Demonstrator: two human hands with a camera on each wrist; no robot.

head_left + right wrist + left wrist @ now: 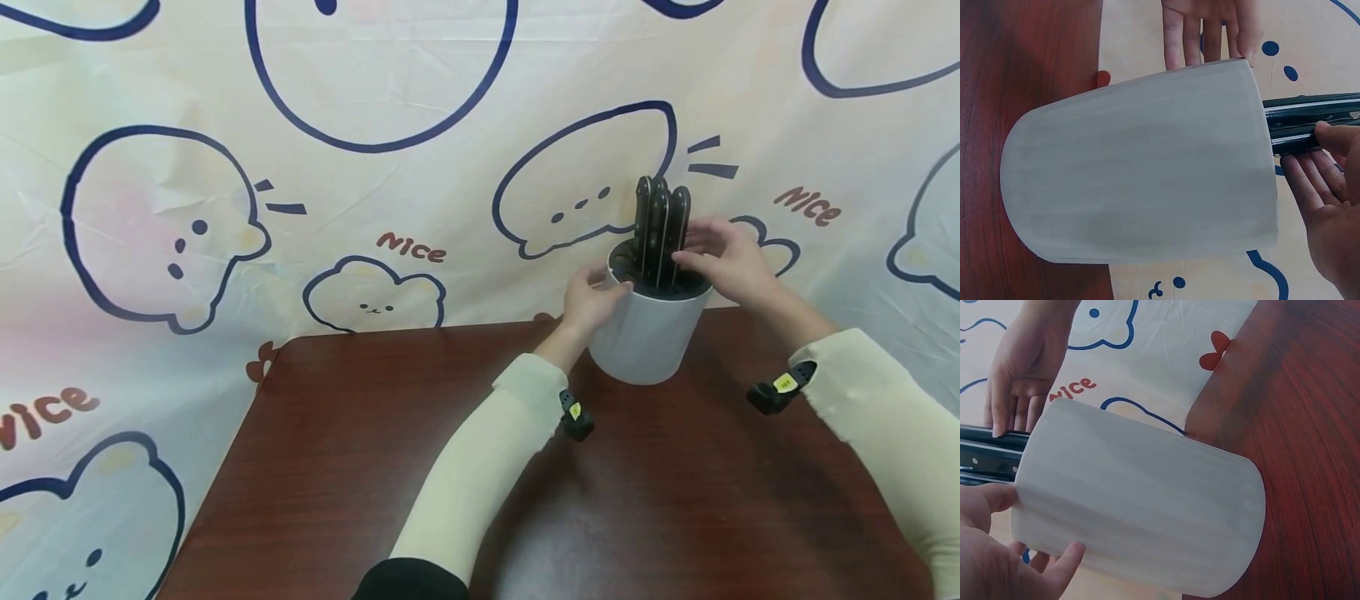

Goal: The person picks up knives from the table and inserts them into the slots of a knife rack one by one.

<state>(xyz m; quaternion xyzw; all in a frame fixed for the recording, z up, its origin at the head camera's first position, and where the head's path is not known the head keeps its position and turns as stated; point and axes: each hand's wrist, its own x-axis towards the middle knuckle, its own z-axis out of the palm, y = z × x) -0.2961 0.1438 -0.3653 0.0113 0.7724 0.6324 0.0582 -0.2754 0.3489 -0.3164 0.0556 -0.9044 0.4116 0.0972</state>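
A white round knife holder (643, 342) stands at the table's far edge, tilted a little in the head view. Several knives (660, 225) with black riveted handles rise from its dark top, their blades hidden inside. My left hand (590, 300) holds the holder's left side, thumb at the rim and fingers along the wall. On the other side, my right hand (723, 258) pinches the rightmost knife handle, thumb in front and fingers behind. The right wrist view shows that thumb (1335, 134) against a black handle (1300, 137).
The dark red-brown wooden table (360, 442) extends toward me and to the left. Behind it hangs a pale cloth (465, 192) with blue cartoon outlines, close behind the knife holder. Small black devices are strapped at both wrists.
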